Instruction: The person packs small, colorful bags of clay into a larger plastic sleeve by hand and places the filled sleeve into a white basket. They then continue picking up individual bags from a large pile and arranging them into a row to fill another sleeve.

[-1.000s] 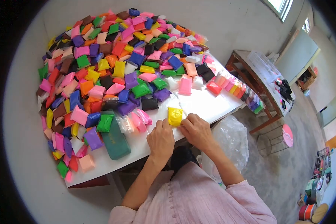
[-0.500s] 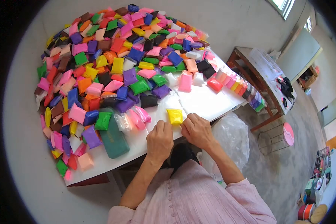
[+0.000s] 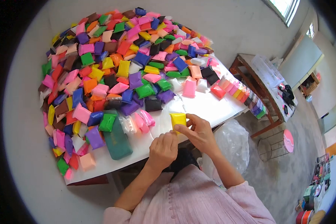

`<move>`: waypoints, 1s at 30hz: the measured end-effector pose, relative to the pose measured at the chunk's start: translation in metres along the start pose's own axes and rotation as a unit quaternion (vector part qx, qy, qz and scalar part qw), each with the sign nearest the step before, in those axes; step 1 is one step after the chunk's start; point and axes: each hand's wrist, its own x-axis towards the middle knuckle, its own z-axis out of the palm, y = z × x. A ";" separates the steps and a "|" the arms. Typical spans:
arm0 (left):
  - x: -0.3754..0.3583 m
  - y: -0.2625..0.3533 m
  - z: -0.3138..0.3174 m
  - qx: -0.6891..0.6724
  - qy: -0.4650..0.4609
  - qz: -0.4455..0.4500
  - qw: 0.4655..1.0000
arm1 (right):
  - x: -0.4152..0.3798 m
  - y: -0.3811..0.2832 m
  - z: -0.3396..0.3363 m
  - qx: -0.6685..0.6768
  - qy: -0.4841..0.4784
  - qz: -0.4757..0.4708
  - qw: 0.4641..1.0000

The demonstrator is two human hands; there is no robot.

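A small glossy yellow packet (image 3: 178, 120) is held up over the front edge of the white table. My right hand (image 3: 198, 135) grips it by the right side and lower part, thumb across its front. My left hand (image 3: 163, 148) is closed, its fingertips pinched at the packet's lower left corner. Left of my hands lies a dark green case (image 3: 117, 143) with a green packet (image 3: 107, 122) on its upper end. Pink packets (image 3: 143, 121) in clear wrap sit between that case and my hands.
A large heap of coloured packets (image 3: 115, 63) covers the table's left and back. A row of small coloured packets (image 3: 246, 96) runs along the right edge. To the right are a clear plastic bag (image 3: 227, 145), a wire-framed stool (image 3: 288, 140) and a wooden side table (image 3: 265, 87).
The yellow packet has been tilted more upright and raised slightly. My right hand has turned, bringing its thumb over the packet's front. My left hand has shifted a little down and right.
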 end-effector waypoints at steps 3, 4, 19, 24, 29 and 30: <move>0.002 -0.006 -0.002 0.013 -0.029 0.009 0.999 | 0.011 -0.006 0.001 -0.043 -0.020 -0.028 0.998; 0.004 -0.007 -0.007 -0.013 -0.036 -0.021 0.999 | 0.015 -0.007 0.001 -0.039 -0.027 -0.039 0.998; 0.035 -0.083 -0.037 -0.151 -0.208 -0.215 0.942 | 0.077 0.027 0.043 0.028 -0.121 -0.297 0.947; 0.032 -0.085 -0.034 -0.138 -0.214 -0.208 0.944 | 0.064 0.024 0.046 0.002 -0.121 -0.298 0.947; 0.032 -0.087 -0.030 -0.136 -0.215 -0.189 0.948 | 0.061 0.025 0.050 0.007 -0.114 -0.303 0.946; 0.033 -0.087 -0.031 -0.136 -0.220 -0.190 0.947 | 0.061 0.024 0.050 0.011 -0.114 -0.309 0.944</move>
